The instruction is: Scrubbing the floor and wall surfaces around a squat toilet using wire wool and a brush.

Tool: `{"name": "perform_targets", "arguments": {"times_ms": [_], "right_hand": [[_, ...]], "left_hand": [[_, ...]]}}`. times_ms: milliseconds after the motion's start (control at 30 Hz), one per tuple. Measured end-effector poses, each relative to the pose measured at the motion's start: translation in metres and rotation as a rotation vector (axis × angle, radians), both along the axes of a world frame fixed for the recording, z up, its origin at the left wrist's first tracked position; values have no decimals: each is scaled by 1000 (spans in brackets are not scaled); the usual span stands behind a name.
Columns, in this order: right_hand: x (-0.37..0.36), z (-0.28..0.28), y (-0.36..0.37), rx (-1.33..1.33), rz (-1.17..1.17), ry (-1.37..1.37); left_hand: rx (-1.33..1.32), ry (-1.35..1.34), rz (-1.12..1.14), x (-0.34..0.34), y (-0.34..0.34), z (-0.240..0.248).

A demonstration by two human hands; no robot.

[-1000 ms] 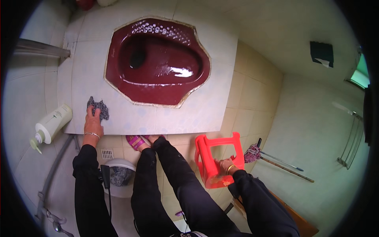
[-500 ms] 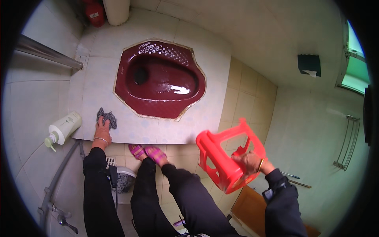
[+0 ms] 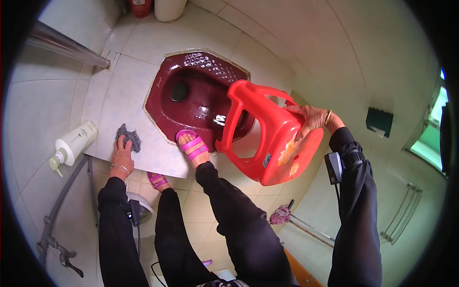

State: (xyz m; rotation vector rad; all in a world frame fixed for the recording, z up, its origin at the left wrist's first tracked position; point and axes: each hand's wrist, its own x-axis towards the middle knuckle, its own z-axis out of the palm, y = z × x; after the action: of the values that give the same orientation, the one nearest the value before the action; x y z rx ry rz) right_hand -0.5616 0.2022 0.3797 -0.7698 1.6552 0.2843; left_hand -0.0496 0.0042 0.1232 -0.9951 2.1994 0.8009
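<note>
My right hand [image 3: 310,117] grips a red plastic stool [image 3: 272,138] by its edge, with the fingers closed near the seat. The stool is tilted on its side in the air, its flower-printed seat facing right. Its legs hide the right part of a dark red squat toilet [image 3: 165,110] set in the tiled platform. At the left, my left hand [image 3: 123,157] has its fingertips closed on a grey scouring pad [image 3: 130,137] that lies on the platform tiles. My right foot, in a pink sandal [image 3: 192,145], rests at the toilet's near rim.
A white pump bottle [image 3: 76,142] stands by the left wall, above a grey pipe [image 3: 64,203] and a tap [image 3: 66,258]. A metal pipe [image 3: 71,45] juts from the wall. A mop [image 3: 280,215] lies at the right, near a wall rack [image 3: 401,215].
My right hand has raised the stool and carried it forward over the toilet's right side. My right foot has stepped up onto the platform. The left hand stays on the scouring pad.
</note>
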Motion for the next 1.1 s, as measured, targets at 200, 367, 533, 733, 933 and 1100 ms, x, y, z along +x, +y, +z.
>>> {"name": "perform_targets", "arguments": {"times_ms": [200,367,533,733,933,1100], "right_hand": [[-41,-35,-3,22,-282,-40],[-33,-50,-4,-160,-110,53],[-32,-55,0,-187,40,200],[54,-29,-14,-190,551,472],[68,-42,-13,-208,608,480],[52,-35,-9,-128,672,527]], "left_hand": [[-36,16,62,2,4,-11],[-65,-76,86,-10,10,-13],[-130,6,90,-10,10,-16],[-139,52,166,18,18,-14],[-164,210,411,81,43,-27],[-148,129,337,31,51,12]]}}
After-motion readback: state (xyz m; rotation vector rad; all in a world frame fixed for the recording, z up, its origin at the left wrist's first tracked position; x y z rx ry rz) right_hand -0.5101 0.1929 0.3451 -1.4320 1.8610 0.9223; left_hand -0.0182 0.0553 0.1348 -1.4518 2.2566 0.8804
